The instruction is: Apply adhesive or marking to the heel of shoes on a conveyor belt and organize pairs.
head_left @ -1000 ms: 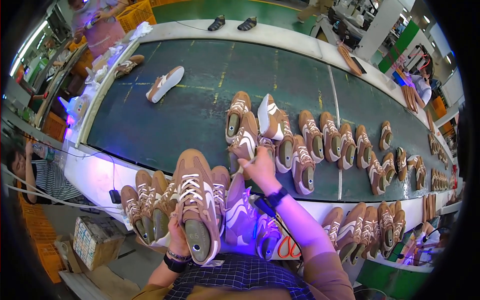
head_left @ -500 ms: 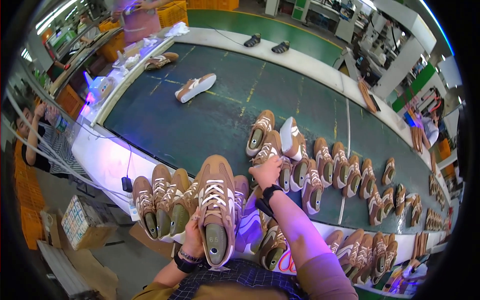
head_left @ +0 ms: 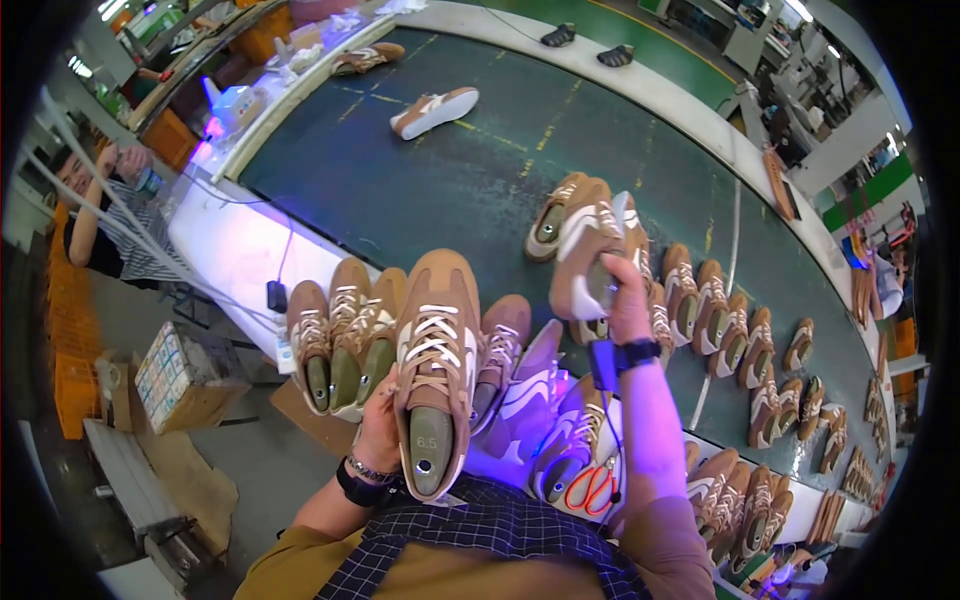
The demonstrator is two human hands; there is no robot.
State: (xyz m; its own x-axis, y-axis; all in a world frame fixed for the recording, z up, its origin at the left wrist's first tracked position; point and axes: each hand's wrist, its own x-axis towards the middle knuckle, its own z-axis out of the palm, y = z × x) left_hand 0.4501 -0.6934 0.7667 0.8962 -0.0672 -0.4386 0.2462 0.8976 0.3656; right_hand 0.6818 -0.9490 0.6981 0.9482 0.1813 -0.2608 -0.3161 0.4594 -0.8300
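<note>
In the head view, the only one I have, my left grip (head_left: 378,428) is clasped on the heel half of a brown shoe (head_left: 440,300), which is stood nearly upright just to its right, toe up, with a grey-green form (head_left: 430,435) filling the opening; part of that grip is hidden behind the shoe. My right grip (head_left: 628,300) is closed around the heel end of a second brown shoe (head_left: 580,240), tilted to its left with the toe pointing away from me; I can't tell whether it is wholly clear of the belt. To handle the pair well, I would hold by the heel and the stiff form rather than the laces, press lightly on the pale sides, and lift the second shoe high enough to miss the shoes crowded beyond the right grip. I would also mind the dark block (head_left: 603,366) just below that grip, as its cable could snag. The dark green belt surface (head_left: 340,190) spreads out beyond both grips, with rows of similar shoes (head_left: 735,325) to the right of the right grip and one loose shoe (head_left: 430,115) on its side far off. Orange-handled scissors (head_left: 590,490) lie below the right grip. Well left of the left grip stand a carton (head_left: 190,385) and orange crates (head_left: 80,370), with a person in a striped top (head_left: 150,235) beyond them.
</note>
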